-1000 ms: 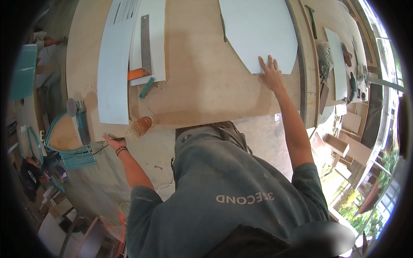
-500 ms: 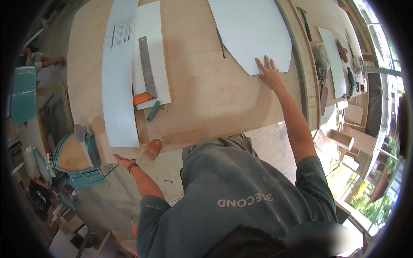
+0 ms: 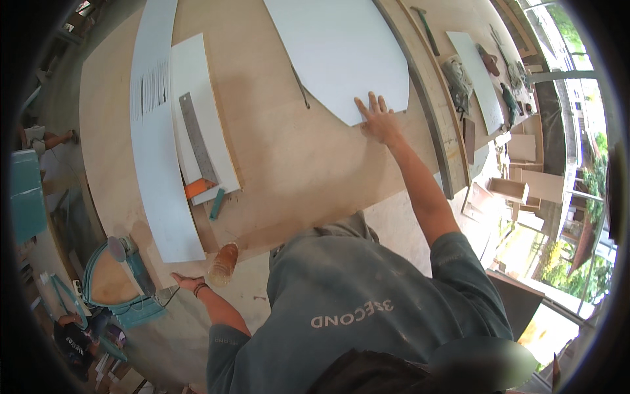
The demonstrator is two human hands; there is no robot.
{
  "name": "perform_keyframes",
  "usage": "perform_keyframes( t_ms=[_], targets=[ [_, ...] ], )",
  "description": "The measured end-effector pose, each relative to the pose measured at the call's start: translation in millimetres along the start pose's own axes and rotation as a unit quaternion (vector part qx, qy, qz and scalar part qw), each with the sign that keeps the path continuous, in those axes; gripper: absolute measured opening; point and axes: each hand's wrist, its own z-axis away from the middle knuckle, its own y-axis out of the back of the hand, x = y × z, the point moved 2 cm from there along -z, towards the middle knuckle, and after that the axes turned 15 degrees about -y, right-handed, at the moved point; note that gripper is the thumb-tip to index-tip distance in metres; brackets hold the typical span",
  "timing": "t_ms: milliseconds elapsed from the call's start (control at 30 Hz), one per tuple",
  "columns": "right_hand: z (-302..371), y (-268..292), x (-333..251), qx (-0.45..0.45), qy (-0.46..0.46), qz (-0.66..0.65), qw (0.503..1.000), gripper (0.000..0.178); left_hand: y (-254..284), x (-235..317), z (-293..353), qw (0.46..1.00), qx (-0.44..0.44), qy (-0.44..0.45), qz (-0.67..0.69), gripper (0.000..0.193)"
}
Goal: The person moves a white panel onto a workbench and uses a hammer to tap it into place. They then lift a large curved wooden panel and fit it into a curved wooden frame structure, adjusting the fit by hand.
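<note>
My right hand (image 3: 378, 123) lies with spread fingers on the near edge of a large white panel (image 3: 344, 59) with angled corners. My left hand (image 3: 189, 283) is at the table's near left edge, fingers stretched out, just below the end of a long white strip (image 3: 164, 203). A dark cord (image 3: 167, 299) runs up to that hand; whether the two touch I cannot tell. A clear jar (image 3: 224, 264) with orange-brown contents stands close by on the right. Beside the strip, a metal square (image 3: 197, 139) with an orange handle (image 3: 199, 188) rests on a shorter white board (image 3: 222, 148).
A teal block (image 3: 217, 204) lies by the shorter board on the wooden table (image 3: 262, 157). Left of my left hand is a teal power tool with a round disc (image 3: 117, 249). Past a long rail (image 3: 426, 105) lie a hammer (image 3: 427, 31) and a narrow white board (image 3: 474, 82).
The view has swung, so the table and its things appear further left and lower. Both hands keep nearly the same places against the panel and the strip.
</note>
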Motion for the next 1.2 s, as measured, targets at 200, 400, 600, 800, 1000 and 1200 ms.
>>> perform_keyframes(
  t_ms=[200,400,600,800,1000,1200],
  targets=[
    [7,9,-3,0.010,-0.006,-0.002,1.000,0.084,-12,4,8,1.000,-0.018,0.023,0.006,0.092],
    [6,14,-7,0.008,-0.009,-0.013,1.000,0.086,15,0,9,0.991,-0.033,0.110,-0.071,0.089],
    [4,-2,-4,0.020,-0.023,-0.003,1.000,0.087,29,-1,53,0.965,-0.093,0.151,-0.192,0.090],
    [9,11,-5,0.031,-0.010,-0.019,0.999,0.086,31,-10,78,0.971,-0.117,0.173,-0.117,0.092],
    [5,13,-8,0.022,-0.015,-0.026,0.999,0.086,33,-10,50,0.969,-0.078,0.130,-0.193,0.088],
    [-2,15,-10,0.041,-0.019,-0.014,0.999,0.087,27,0,56,0.951,-0.111,0.126,-0.260,0.085]
  ],
)
